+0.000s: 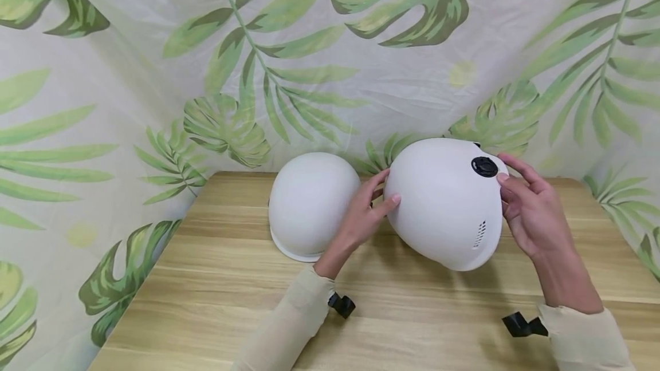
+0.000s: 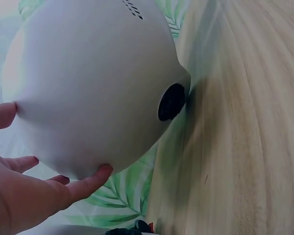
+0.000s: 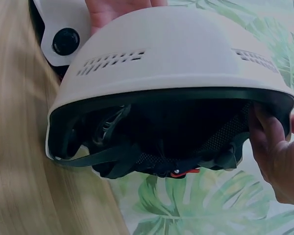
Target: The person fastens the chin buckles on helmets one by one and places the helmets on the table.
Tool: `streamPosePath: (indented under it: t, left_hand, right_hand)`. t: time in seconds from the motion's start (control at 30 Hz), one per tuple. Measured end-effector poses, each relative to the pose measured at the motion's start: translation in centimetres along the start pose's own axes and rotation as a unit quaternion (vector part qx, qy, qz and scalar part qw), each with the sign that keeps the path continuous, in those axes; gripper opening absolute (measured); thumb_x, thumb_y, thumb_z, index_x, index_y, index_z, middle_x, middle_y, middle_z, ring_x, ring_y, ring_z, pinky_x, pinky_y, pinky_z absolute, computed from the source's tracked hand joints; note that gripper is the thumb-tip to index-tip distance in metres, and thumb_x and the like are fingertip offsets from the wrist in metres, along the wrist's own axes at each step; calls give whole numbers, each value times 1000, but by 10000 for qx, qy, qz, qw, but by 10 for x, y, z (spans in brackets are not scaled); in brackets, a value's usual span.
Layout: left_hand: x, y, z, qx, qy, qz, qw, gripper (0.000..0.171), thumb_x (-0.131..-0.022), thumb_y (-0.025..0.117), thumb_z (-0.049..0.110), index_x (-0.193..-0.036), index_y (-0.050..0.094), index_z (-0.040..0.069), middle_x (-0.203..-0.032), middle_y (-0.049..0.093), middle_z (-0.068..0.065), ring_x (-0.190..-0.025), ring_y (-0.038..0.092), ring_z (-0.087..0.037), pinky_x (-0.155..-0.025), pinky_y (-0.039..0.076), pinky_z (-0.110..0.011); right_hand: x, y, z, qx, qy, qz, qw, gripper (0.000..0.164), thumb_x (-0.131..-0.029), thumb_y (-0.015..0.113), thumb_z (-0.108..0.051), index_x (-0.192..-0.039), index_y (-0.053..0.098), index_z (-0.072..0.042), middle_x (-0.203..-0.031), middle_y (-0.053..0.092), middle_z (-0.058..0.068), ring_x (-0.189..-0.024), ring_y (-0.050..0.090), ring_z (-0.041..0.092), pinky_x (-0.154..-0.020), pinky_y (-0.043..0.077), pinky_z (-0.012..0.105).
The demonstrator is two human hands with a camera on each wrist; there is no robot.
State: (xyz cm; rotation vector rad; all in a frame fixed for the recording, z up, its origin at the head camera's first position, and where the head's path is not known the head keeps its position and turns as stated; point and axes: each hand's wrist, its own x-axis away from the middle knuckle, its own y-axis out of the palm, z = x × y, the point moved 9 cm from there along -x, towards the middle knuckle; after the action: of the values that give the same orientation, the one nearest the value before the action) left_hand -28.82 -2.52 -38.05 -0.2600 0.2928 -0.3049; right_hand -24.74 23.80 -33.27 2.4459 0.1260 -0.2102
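A white helmet (image 1: 438, 205) is held tilted on its side over the right half of the table, its crown toward the left. My right hand (image 1: 538, 216) pinches its rim near a round black side piece, fingers inside the shell and thumb outside. On the crown, my left hand (image 1: 363, 213) rests with spread fingers (image 2: 90, 183). A second white helmet (image 1: 313, 205) sits dome up on the table, just left of that hand. Dark lining, black straps (image 3: 103, 159) and a red piece (image 3: 185, 172) show inside the held helmet in the right wrist view.
The wood-grain table (image 1: 216, 291) runs beneath both helmets. Behind and beside it hangs a pale cloth (image 1: 149, 44) printed with green leaves. A black mount (image 1: 342, 305) sits at the left wrist and another black mount (image 1: 523, 325) at the right wrist.
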Motion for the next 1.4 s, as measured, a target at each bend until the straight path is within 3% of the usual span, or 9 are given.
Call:
streamPosePath:
  t: [0.27,0.47,0.57,0.7,0.8,1.03,1.17,1.27,1.4]
  left_hand:
    - [4,-10,12,-384,130,319,9987,64,-104,66,30,-162,44,15,-166,43,-16,-144,53,-42,-116,47,-63]
    - [4,-16,16,-672,100,511,9964,65,-102,68,33,-161,47,16,-162,47,-15,-143,53,-36,-109,52,-60]
    - [3,-15,13,-583,38,438,9973,68,-100,69,34,-162,46,17,-164,45,-14,-147,50,-35,-110,53,-59]
    - [1,-11,8,-503,-111,303,9982,75,-96,73,40,-162,45,18,-166,42,-13,-149,47,-36,-110,54,-58]
    - [0,-6,3,-417,-288,113,9987,84,-94,75,47,-165,40,19,-167,42,-12,-148,49,-39,-109,55,-57]
    - [0,3,3,-520,-372,-107,9979,92,-91,79,47,-166,35,18,-167,41,-14,-146,54,-41,-112,53,-54]
    - [1,6,4,-499,-352,-134,9980,91,-91,82,38,-166,36,16,-167,41,-15,-147,52,-41,-114,52,-56]
    - [1,8,3,-492,-367,-180,9980,92,-90,83,36,-166,35,18,-169,40,-13,-147,52,-41,-111,54,-56]
    - [1,10,0,-447,-463,-214,9977,91,-89,85,36,-166,37,24,-168,42,-9,-146,54,-39,-103,60,-48]
  right_hand:
    - [2,4,2,784,12,-486,9957,39,-108,47,8,-141,63,-6,-125,74,4,-98,76,15,-78,63,25]
    - [1,-2,7,1592,137,-541,9857,38,-111,49,0,-145,60,-11,-134,68,-3,-105,72,10,-83,62,23]
    - [2,-7,5,2238,156,-471,9734,37,-112,49,-7,-148,56,-13,-135,65,-6,-106,69,5,-85,60,19]
    - [3,-16,0,3320,107,-262,9429,37,-114,45,-13,-149,54,-17,-129,60,-8,-115,60,-1,-88,54,12]
    - [4,-23,-4,3722,53,-59,9281,35,-113,42,-11,-144,56,-20,-125,57,-7,-116,57,-1,-88,50,8]
    - [3,-35,-8,3477,-20,388,9368,24,-113,45,-15,-128,62,-20,-127,56,-11,-111,59,-1,-87,52,5]
    - [2,-36,-9,4523,64,489,8905,33,-113,51,-32,-142,58,-18,-131,52,-16,-108,59,-3,-83,52,7]
    - [0,-36,-8,5271,170,549,8478,51,-110,56,-38,-156,49,-17,-142,47,-4,-100,61,-7,-76,56,12]
    - [-2,-36,-4,5436,207,478,8377,60,-109,60,-36,-163,41,-18,-152,36,15,-93,62,-7,-71,59,18]
